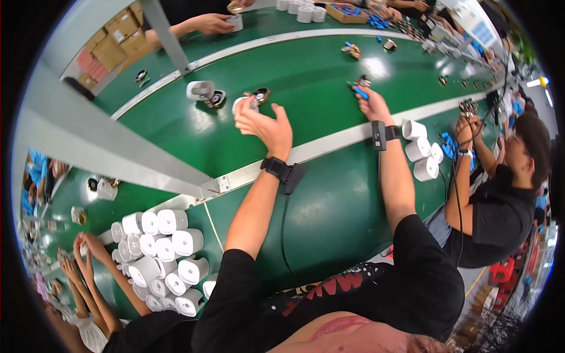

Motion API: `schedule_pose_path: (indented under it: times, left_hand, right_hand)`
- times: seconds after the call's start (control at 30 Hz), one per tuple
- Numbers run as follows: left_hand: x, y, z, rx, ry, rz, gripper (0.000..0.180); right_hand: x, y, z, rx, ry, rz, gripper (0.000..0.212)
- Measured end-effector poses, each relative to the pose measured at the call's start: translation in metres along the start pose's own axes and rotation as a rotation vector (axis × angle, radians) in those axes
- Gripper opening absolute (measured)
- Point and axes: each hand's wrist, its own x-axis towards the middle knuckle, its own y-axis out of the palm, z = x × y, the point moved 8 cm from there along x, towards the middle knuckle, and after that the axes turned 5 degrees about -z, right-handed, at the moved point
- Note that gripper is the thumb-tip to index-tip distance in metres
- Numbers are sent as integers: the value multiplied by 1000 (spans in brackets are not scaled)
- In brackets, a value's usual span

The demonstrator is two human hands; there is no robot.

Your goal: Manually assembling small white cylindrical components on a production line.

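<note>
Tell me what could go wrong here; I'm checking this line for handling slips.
The left hand grips a white cylinder out over the green belt; it could drop and roll. The right hand holds a blue-handled tool near loose parts, which it might knock. The wrist cable may snag.

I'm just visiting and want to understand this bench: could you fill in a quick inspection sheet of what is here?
Surface: green belt with white strips, glossy.
Job's things: left hand holds a white cylinder part with a brass piece; right hand holds a blue-handled tool.
Clutter: heap of white cylinders at lower left, three more by the right wrist, loose parts on the belt.
Fingers: both hands closed on their items.
Cables: black lead hanging from the left wristband.
Surroundings: co-workers on both sides, cardboard boxes far left.
</note>
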Motion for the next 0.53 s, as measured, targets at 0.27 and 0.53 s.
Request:
schedule_pose_path:
  times: [0.27, 0.53]
  left_hand:
    - [-8, 11, -80, -145, 277, 69, 42]
    - [-133, 138, -252, -390, 713, 1155, 30]
  right_hand:
    - [-48, 55, -14, 695, -13, 77, 16]
    - [-5, 41, -41, 298, -175, 105, 19]
